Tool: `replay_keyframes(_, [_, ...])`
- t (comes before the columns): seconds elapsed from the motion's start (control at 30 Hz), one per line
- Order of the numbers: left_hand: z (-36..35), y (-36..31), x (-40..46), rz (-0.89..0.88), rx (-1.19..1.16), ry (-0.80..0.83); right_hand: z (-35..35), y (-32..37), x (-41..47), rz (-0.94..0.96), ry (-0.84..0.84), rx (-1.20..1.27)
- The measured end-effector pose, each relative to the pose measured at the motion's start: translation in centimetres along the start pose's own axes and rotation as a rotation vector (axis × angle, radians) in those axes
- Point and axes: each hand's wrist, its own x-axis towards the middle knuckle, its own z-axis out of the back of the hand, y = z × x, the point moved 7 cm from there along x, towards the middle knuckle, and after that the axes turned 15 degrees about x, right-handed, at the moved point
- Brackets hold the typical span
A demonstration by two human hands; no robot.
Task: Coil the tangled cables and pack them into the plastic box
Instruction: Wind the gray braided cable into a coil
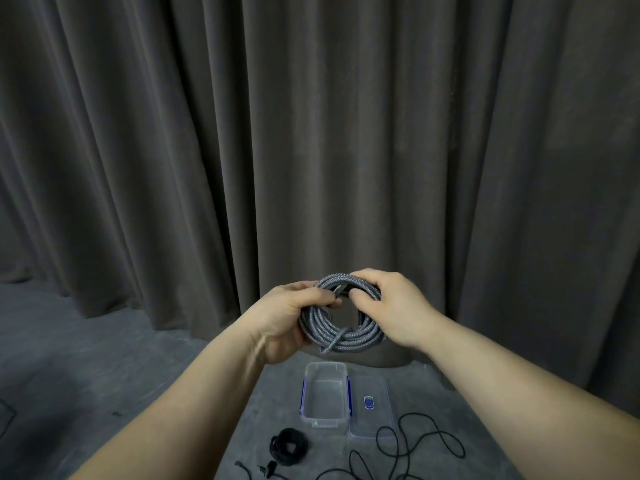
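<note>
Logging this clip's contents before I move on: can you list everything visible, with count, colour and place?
braided cable coil: 1, grey, held up in both hands above the box
plastic box: 1, clear with blue latches, open on the floor, nothing visible inside
box lid: 1, clear with a blue label, flat on the floor beside the box
coiled black cable: 1, black, on the floor near the box
loose black cable: 1, black, uncoiled, sprawled by the lid
small black clips: 2, bottom edge, kind unclear
curtain: grey-brown, backdrop
floor: grey
left hand: grips the coil
right hand: grips the coil
</note>
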Motion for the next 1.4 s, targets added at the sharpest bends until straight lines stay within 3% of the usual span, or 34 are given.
replay_keyframes(0.33, [0.5, 0.5, 0.6, -0.028, -0.3, -0.138, 0.9, 0.3, 0.0, 0.017, -0.167, -0.032])
replay_keyframes(0.53, [0.3, 0.2, 0.5, -0.103, -0.278, -0.209, 1.1, 0.6, -0.1, 0.028, -0.261, -0.051])
replay_keyframes(1.0, [0.2, 1.3, 0.8, -0.027, -0.208, -0.075, 0.8, -0.8, -0.2, 0.029, -0.166, 0.086])
replay_keyframes(1.4, [0.1, 1.7, 0.8, -0.012, -0.393, -0.111, 0.2, -0.7, 0.0, 0.066, -0.142, 0.119])
